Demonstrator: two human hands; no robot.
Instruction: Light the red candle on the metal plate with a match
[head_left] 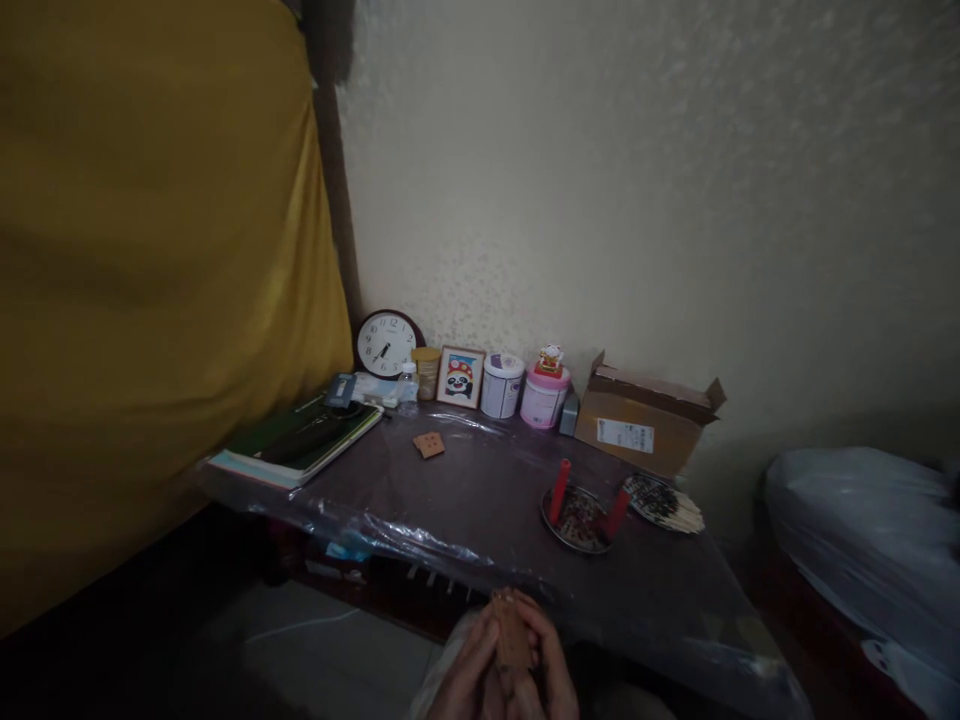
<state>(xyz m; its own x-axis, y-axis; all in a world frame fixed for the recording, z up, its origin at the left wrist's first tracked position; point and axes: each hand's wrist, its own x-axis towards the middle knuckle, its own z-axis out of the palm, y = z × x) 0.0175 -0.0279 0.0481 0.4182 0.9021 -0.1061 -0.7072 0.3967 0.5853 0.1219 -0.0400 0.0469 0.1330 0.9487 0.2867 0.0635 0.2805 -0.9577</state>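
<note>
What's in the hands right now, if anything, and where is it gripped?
A small brown piece, held by its long sides between the left hand and the right hand; the grip at its lower end is too dim to tell.

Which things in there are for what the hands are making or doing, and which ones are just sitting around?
Seems part of the work:
brown piece, held between the left hand and right hand
flat brown bit on the table, maybe, as its colour is similar

Probably just sitting around:
clock
panda picture
white tin
pink tub
cardboard box
</note>
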